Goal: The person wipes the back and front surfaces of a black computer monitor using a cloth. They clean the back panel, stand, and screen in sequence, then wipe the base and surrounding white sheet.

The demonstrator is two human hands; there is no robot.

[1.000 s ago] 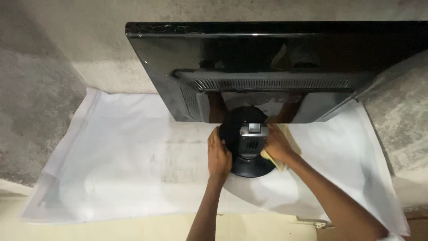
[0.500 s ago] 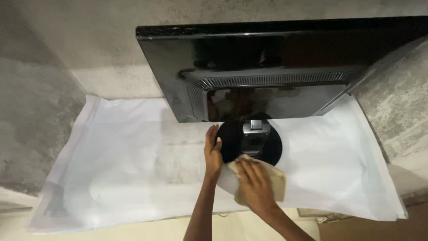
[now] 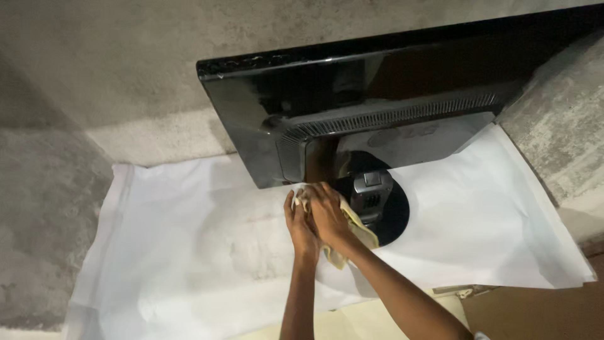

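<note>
Yellowish cloth (image 3: 352, 230) lies bunched under both hands' closed fingers (image 3: 314, 200), beside the black monitor stand (image 3: 390, 211).

Monitor (image 3: 390, 94) on sheet (image 3: 189, 252), before wall (image 3: 126, 63)

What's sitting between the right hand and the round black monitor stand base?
In the head view, a pale yellowish cloth lies between the right hand and the round black stand base; the hand presses it at the base's left edge.

A crumpled pale yellow cloth (image 3: 352, 230) lies at frame centre against the round black stand (image 3: 387, 211) of a glossy black monitor (image 3: 352, 101), which stands upright above.
</note>
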